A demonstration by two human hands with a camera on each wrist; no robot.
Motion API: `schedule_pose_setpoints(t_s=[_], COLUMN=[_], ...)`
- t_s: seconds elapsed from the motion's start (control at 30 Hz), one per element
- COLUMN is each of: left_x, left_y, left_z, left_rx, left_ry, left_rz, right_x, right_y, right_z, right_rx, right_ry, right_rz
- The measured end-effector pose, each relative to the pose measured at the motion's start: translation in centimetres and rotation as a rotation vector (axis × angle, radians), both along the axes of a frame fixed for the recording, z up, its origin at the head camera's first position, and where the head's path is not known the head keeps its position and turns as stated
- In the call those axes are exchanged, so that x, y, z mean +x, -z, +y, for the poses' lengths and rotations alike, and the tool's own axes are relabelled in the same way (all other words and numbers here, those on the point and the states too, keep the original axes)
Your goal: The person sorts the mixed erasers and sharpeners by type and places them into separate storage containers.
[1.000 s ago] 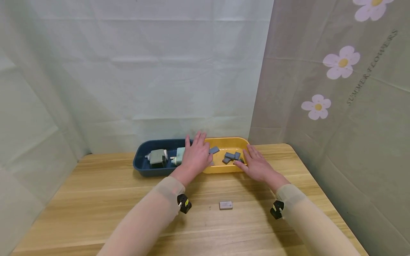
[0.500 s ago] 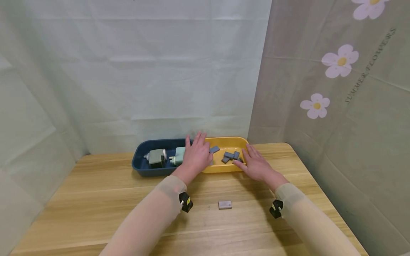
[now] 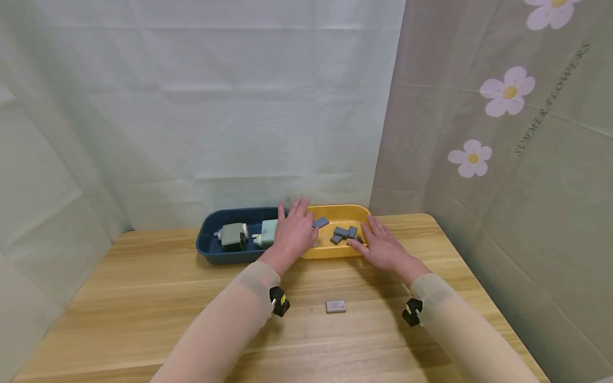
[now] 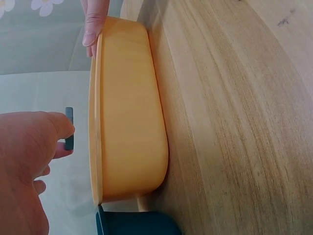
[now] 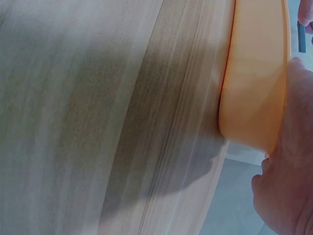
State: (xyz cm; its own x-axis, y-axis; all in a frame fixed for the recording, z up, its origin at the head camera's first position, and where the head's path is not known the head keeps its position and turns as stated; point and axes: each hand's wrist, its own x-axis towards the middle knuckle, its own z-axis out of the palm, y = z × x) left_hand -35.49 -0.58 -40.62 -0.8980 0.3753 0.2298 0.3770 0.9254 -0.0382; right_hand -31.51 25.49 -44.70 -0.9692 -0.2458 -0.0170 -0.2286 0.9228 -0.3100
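My left hand (image 3: 293, 234) is over the left end of the yellow tray (image 3: 335, 254), pinching a small dark grey rectangular block (image 4: 69, 115) between thumb and finger. In the left wrist view that block stands above the tray's rim. At the tray's right end, my right hand (image 3: 384, 250) rests on the rim with its fingers extended and its thumb reaching over the inside. Several similar grey blocks (image 3: 342, 232) lie on the tray floor near that thumb. The left hand hides the tray's left end.
Left of the yellow tray, close against it, stands a dark blue tray (image 3: 225, 258). It holds a grey-green boxy item (image 3: 233, 237) and a mint-green one (image 3: 268, 232). A single grey block (image 3: 336, 307) lies on the wooden table (image 3: 143, 308) between my forearms. Curtains hang behind and at right.
The camera view shifts slightly. Both hands keep their places at the yellow tray, and the block stays pinched in the left hand.
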Motion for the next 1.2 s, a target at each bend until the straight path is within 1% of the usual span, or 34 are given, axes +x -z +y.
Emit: schedule_pose_setpoints(t_s=[0.33, 0.43, 0.63, 0.83, 1.2], left_x=[0.0, 0.1, 0.4, 0.7, 1.3], left_y=[0.0, 0.1, 0.3, 0.2, 0.1], left_z=[0.2, 0.3, 0.1, -0.4, -1.1], left_rx=[0.016, 0.008, 0.0, -0.013, 0.019], left_ry=[0.003, 0.004, -0.007, -0.004, 0.03], left_rz=[-0.033, -0.031, -0.06, -0.032, -0.046], right_x=[-0.1, -0.1, -0.1, 0.0, -0.1], right_y=[-0.1, -0.1, -0.1, -0.3, -0.1], right_z=[-0.1, -0.1, -0.2, -0.3, -0.1], right_rx=[-0.004, -0.004, -0.004, -0.005, -0.007], right_ry=[-0.008, -0.01, -0.01, -0.001, 0.0], right_rz=[0.009, 0.012, 0.006, -0.001, 0.0])
